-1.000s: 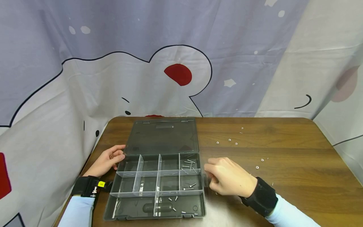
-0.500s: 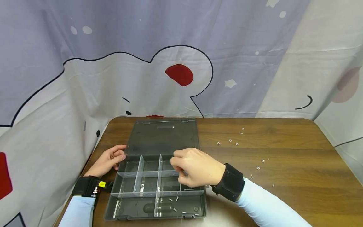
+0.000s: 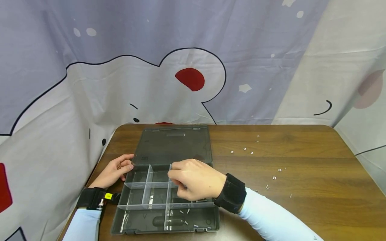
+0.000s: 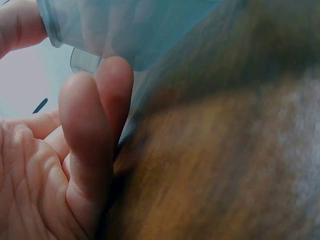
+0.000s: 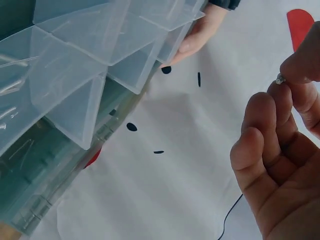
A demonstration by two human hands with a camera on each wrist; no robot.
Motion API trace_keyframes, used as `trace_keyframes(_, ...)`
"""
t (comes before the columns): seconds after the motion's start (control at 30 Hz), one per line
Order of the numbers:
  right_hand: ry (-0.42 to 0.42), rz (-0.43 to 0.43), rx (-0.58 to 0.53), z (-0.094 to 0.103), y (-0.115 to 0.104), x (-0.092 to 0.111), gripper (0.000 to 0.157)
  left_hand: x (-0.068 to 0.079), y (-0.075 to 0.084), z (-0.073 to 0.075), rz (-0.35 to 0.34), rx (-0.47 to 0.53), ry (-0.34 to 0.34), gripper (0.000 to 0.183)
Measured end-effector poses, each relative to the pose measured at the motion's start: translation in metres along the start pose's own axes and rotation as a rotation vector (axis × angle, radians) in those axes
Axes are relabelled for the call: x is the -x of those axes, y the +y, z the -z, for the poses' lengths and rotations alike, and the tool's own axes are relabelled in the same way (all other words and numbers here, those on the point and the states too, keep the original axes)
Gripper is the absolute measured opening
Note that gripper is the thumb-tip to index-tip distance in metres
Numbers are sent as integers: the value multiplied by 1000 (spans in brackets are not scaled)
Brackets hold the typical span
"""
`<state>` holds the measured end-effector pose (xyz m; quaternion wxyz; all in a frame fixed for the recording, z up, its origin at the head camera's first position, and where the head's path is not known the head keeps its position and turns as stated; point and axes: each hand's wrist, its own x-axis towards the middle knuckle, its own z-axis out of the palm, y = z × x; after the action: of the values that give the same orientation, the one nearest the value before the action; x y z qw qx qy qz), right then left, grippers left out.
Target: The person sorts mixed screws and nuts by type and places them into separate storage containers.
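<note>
A dark translucent compartment box point(image 3: 141, 219) lies on the table with its lid point(image 3: 172, 147) folded back. My left hand point(image 3: 113, 170) holds the left side of the box near the hinge; in the left wrist view its fingers point(image 4: 85, 120) are at the rim. My right hand point(image 3: 197, 179) hovers over the right-hand compartments, hiding part of them. Between its thumb and index finger it pinches a small shiny metal piece point(image 5: 280, 78), too small to name. Several screws point(image 3: 185, 222) lie in the front right compartment, and others show in the right wrist view.
On the wooden table point(image 3: 316, 157), right of the box, several small nuts or washers point(image 3: 274, 178) lie scattered with a few screws point(image 3: 267, 187). A printed curtain point(image 3: 256, 67) hangs behind the table.
My right hand has lifted from the table beside the box and moved left over its compartments. The left hand has stayed at the box's left side.
</note>
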<state>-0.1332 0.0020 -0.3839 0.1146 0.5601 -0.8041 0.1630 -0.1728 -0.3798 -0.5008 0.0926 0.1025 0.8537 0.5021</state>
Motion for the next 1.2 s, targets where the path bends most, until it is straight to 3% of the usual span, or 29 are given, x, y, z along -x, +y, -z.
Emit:
trace_keyframes(0.07,-74,-16,25,1,0,2,17,0,0,0,0,-2,-2,55)
trace_keyframes(0.1,-123,-27,33,1,-1,4,30,0,0,1,0,-2,-4,56)
trace_keyframes(0.2,-253,-60,44,3,-1,12,89,1,0,2,1,-4,-6,56)
trace_keyframes(0.23,-284,-68,47,4,0,15,102,1,0,2,1,-4,-4,56)
trace_keyframes(0.3,-303,-85,34,5,2,21,110,1,0,2,-3,-4,0,55)
trace_keyframes(0.53,-253,-146,26,13,23,48,105,0,-2,1,-6,-5,2,55)
trace_keyframes(0.87,-188,-342,60,28,92,112,93,1,-2,2,-14,-10,1,55)
trace_keyframes(1.2,-145,-524,99,24,164,161,59,0,-1,0,-14,-13,1,54)
